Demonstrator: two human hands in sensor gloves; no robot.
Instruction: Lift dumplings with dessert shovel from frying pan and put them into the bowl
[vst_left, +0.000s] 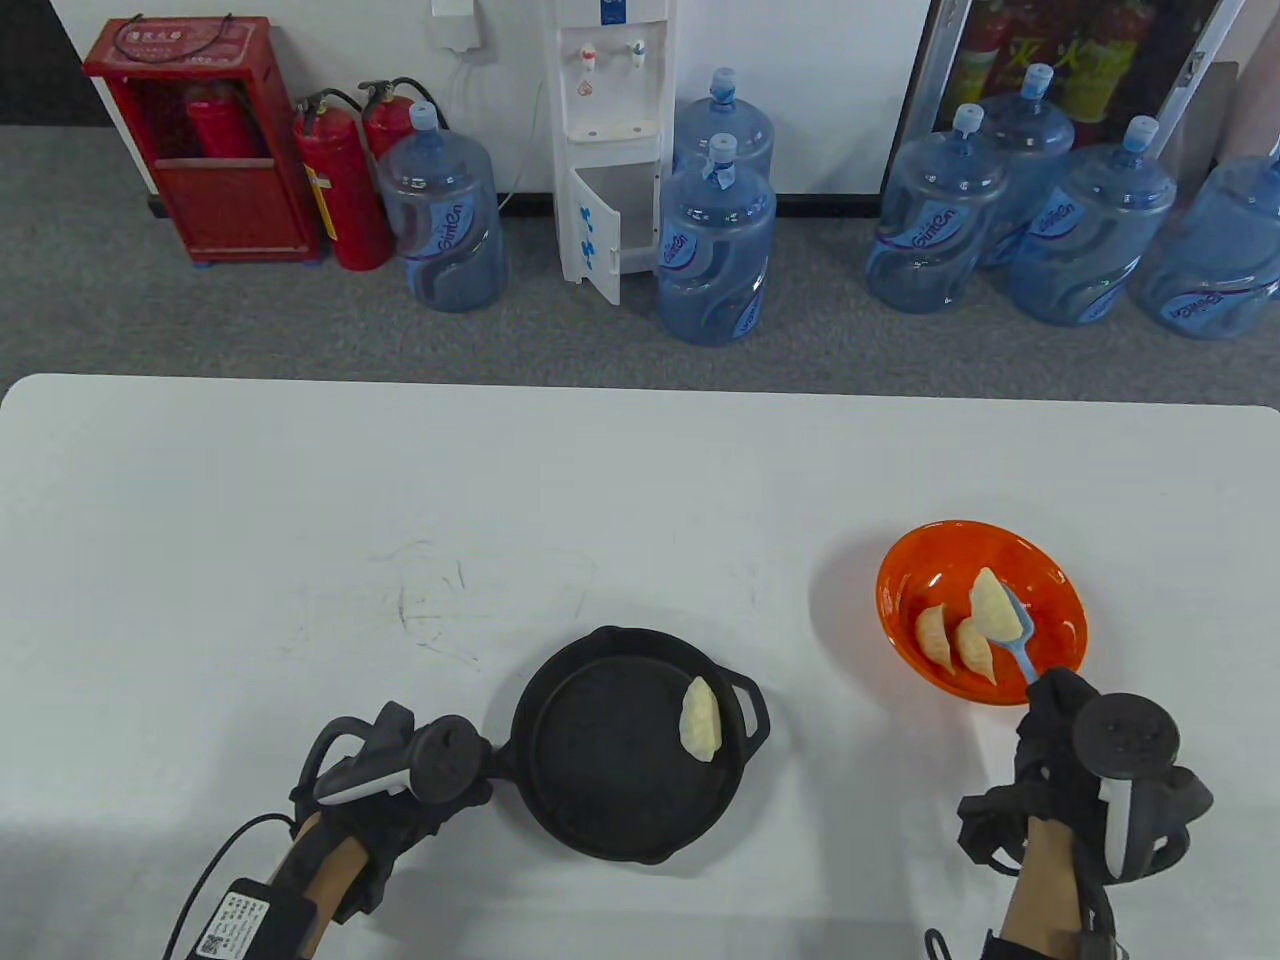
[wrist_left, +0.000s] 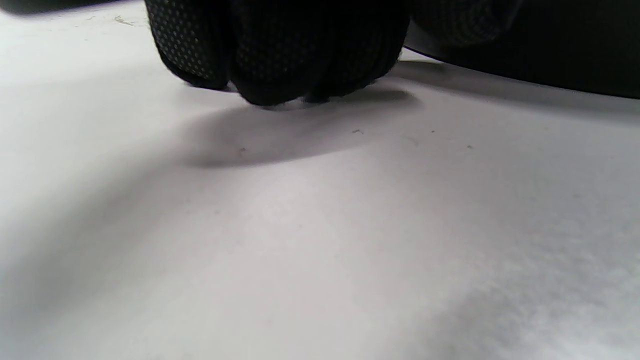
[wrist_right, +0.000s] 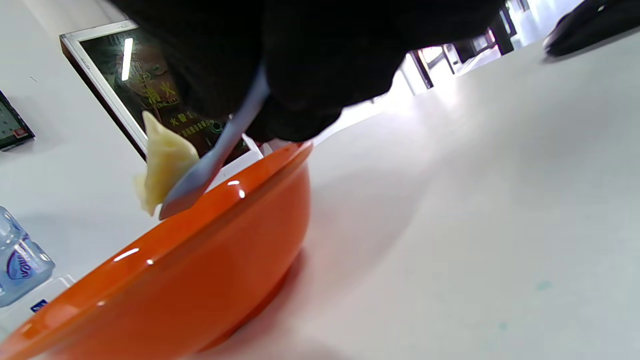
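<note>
A: What is the right hand (vst_left: 1062, 715) doing?

B: Its fingers are curled round the handle of the blue dessert shovel (vst_left: 1018, 640), gripping it at the near end. The blade reaches out over the orange bowl (vst_left: 1050, 570), and one dumpling (vst_left: 990, 605) lies on the blade, tilted, above the bowl's inside. In the right wrist view the same dumpling (wrist_right: 165, 162) sits against the shovel (wrist_right: 210, 170), just above the bowl's rim (wrist_right: 235, 200).

A: And inside the bowl?

B: Two dumplings (vst_left: 955, 640) lie side by side on the bottom, touching each other, just left of the shovel blade.

A: The left hand (vst_left: 400, 770)?

B: It is at the frying pan's long handle, on the pan's left side. From the left wrist view its gloved fingers (wrist_left: 280, 50) are bunched into a fist with the knuckles down on the white table (vst_left: 300, 500). The handle itself is hidden under the glove and tracker, so I cannot tell for certain that the fingers close on it.

A: What is left in the pan?

B: One dumpling (vst_left: 702, 720) lies at the right side of the black frying pan (vst_left: 600, 790), near the small helper handle. The pan and the bowl stand well apart on the table, the bowl to the right and a little farther back.
</note>
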